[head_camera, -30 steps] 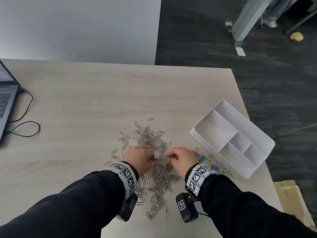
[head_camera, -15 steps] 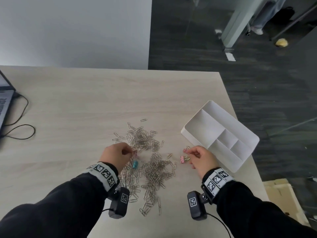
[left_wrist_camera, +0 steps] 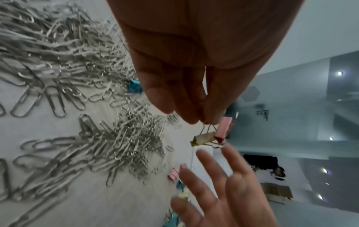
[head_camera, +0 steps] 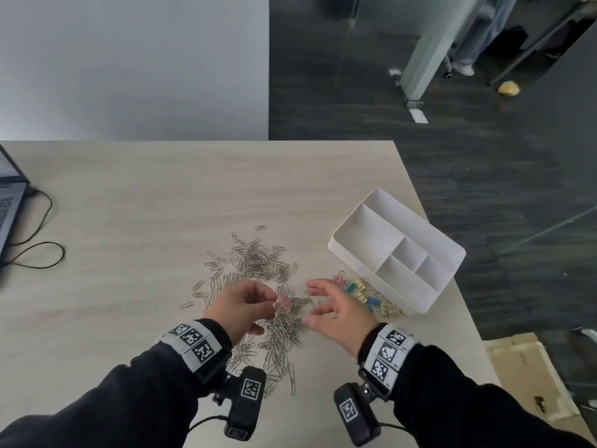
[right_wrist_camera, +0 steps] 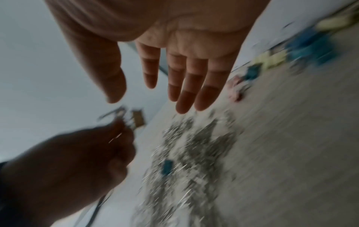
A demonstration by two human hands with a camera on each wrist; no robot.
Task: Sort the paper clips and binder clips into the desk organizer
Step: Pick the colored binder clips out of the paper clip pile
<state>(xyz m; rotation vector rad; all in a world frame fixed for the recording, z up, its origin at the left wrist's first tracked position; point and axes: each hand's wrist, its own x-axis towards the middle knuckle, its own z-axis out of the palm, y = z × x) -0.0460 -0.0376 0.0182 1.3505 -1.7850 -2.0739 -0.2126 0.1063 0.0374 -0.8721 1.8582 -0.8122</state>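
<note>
Your left hand (head_camera: 240, 305), centre frame, pinches the wire handles of a pink binder clip (left_wrist_camera: 223, 130) and a yellow one (left_wrist_camera: 204, 140); your right hand (head_camera: 336, 313) is spread, holding nothing. Cup it beneath, then carry both to the desk organizer (head_camera: 450, 273), right of centre.

Pale wall (head_camera: 129, 59), dark floor (head_camera: 484, 189)

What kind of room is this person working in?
Probably an office. A laptop sits at the edge of a pale desk, a white desk organizer stands beside a heap of paper clips, and grey carpet covers the floor.
</note>
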